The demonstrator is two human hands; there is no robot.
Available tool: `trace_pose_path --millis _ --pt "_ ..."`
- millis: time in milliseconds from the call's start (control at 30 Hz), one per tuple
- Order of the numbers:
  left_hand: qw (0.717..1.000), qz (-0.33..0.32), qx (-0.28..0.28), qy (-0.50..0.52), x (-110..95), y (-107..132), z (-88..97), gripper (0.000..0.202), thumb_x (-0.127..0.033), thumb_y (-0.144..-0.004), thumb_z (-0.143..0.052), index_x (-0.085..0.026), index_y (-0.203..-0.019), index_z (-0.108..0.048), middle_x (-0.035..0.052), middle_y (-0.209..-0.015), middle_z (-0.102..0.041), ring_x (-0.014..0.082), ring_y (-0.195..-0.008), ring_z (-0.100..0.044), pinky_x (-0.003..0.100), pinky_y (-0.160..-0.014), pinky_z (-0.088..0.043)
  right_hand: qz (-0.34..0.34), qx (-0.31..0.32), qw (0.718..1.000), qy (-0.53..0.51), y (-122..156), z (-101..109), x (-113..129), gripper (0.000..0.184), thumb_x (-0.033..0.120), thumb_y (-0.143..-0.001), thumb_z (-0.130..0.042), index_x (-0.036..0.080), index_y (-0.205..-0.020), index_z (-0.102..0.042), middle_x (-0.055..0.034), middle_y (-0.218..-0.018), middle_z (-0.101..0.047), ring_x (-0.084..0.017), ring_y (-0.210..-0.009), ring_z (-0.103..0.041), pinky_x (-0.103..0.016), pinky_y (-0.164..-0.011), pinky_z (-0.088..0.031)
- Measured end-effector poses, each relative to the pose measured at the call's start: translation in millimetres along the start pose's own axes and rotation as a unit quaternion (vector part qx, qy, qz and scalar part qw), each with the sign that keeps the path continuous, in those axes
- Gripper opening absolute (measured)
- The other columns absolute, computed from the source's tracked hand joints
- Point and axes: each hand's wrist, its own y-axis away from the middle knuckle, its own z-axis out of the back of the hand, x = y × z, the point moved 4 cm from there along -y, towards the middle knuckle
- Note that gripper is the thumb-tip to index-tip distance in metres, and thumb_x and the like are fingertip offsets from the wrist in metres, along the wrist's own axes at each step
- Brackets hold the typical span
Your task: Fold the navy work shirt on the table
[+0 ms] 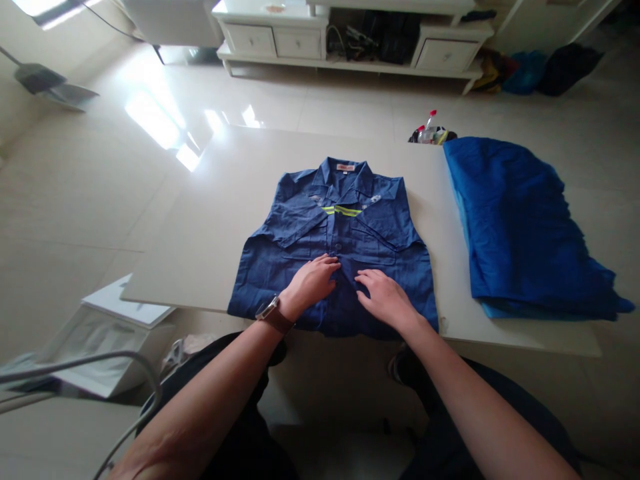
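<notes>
**Both hands flat on a folded work shirt**

A dark blue shirt (334, 257), sleeves folded inward and collar pointing away, lies on the white table (210, 220) at its near edge. The left hand (311, 282), a watch (271, 313) on its wrist, and the right hand (383, 297) rest palm-down on the lower front, fingers spread and gripping nothing. A brighter blue cloth pile (520, 227) lies to the right, apart from the shirt.
</notes>
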Motion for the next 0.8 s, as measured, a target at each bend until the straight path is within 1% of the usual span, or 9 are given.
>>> trace_pose_path --millis 67,167,267,367,433,567,633,700,800 --pt "1.000 -0.001 0.006 -0.004 -2.6 2.2 -1.4 0.054 -0.019 -0.090 -0.062 -0.015 -0.143 -0.060 0.0122 -0.158 -0.050 0.0252 -0.150 -0.043 0.040 -0.129 -0.032 -0.001 -0.004 1.000 0.006 -0.6 -1.7 -1.1 0.039 0.021 -0.093 -0.061 0.014 -0.131 -0.069 -0.0120 -0.145 -0.063 -0.025 -0.136 -0.055 -0.039 -0.116 -0.044" --pt "0.999 0.036 0.003 -0.022 -7.5 10.6 -0.5 0.049 -0.019 -0.092 -0.060 -0.016 -0.141 -0.060 0.0154 -0.155 -0.052 0.0277 -0.146 -0.049 0.046 -0.128 -0.032 0.001 -0.014 1.000 0.016 -1.5 -1.7 -1.3 0.037 0.024 -0.094 -0.060 0.016 -0.130 -0.069 -0.0108 -0.143 -0.064 -0.025 -0.135 -0.055 -0.040 -0.114 -0.045" --pt "0.993 0.114 0.006 -0.033 -10.6 22.1 1.0 0.051 -0.020 -0.094 -0.061 -0.021 -0.144 -0.057 0.0178 -0.154 -0.052 0.0342 -0.135 -0.059 0.056 -0.122 -0.038 -0.015 -0.013 0.999 0.042 -0.9 3.8 2.1 0.029 0.027 -0.098 -0.055 0.019 -0.119 -0.074 -0.0104 -0.129 -0.072 -0.026 -0.123 -0.063 -0.040 -0.105 -0.049" --pt "0.987 0.155 0.029 -0.029 -13.3 28.5 1.4 0.060 -0.023 -0.092 -0.065 -0.024 -0.151 -0.051 0.0166 -0.162 -0.042 0.0419 -0.135 -0.057 0.063 -0.116 -0.043 -0.069 0.016 0.995 0.075 1.8 10.8 7.3 0.030 0.029 -0.100 -0.051 0.022 -0.110 -0.078 -0.0102 -0.109 -0.078 -0.027 -0.103 -0.071 -0.038 -0.093 -0.053" --pt "0.986 0.159 0.044 -0.026 -13.6 27.9 2.0 0.062 -0.025 -0.093 -0.064 -0.023 -0.153 -0.049 0.0164 -0.164 -0.039 0.0438 -0.138 -0.054 0.066 -0.117 -0.040 -0.102 0.036 0.990 0.095 4.2 14.4 11.0 0.032 0.032 -0.100 -0.050 0.023 -0.111 -0.079 -0.0106 -0.104 -0.079 -0.027 -0.095 -0.074 -0.037 -0.087 -0.054" --pt "0.991 0.130 0.044 -0.013 -8.9 19.7 4.1 0.061 -0.023 -0.095 -0.062 -0.017 -0.153 -0.046 0.0225 -0.163 -0.037 0.0393 -0.138 -0.056 0.068 -0.123 -0.028 -0.124 0.061 0.982 0.128 6.6 18.0 17.0 0.035 0.035 -0.099 -0.052 0.023 -0.122 -0.075 -0.0135 -0.105 -0.079 -0.028 -0.093 -0.076 -0.034 -0.080 -0.054" --pt "0.994 0.106 0.038 -0.008 -4.6 14.1 4.0 0.060 -0.022 -0.095 -0.060 -0.015 -0.153 -0.045 0.0248 -0.162 -0.038 0.0368 -0.141 -0.052 0.069 -0.124 -0.023 -0.127 0.074 0.981 0.125 6.6 18.7 17.0 0.039 0.036 -0.099 -0.053 0.022 -0.131 -0.070 -0.0144 -0.111 -0.078 -0.029 -0.096 -0.076 -0.035 -0.081 -0.055" --pt "0.996 0.086 0.029 -0.006 0.0 7.9 3.8 0.060 -0.021 -0.095 -0.059 -0.015 -0.153 -0.044 0.0243 -0.161 -0.040 0.0347 -0.148 -0.046 0.070 -0.125 -0.019 -0.128 0.082 0.982 0.113 5.4 18.8 14.8 0.046 0.037 -0.099 -0.054 0.021 -0.141 -0.063 -0.0158 -0.117 -0.077 -0.030 -0.102 -0.075 -0.038 -0.087 -0.055" --pt "0.997 0.082 0.006 0.006 7.2 -2.6 6.1 0.062 -0.023 -0.093 -0.060 -0.018 -0.153 -0.046 0.0211 -0.161 -0.041 0.0336 -0.152 -0.040 0.067 -0.127 -0.019 -0.112 0.081 0.986 0.092 0.6 16.0 8.0 0.056 0.035 -0.099 -0.054 0.016 -0.152 -0.052 -0.0195 -0.138 -0.067 -0.032 -0.124 -0.067 -0.045 -0.107 -0.049"
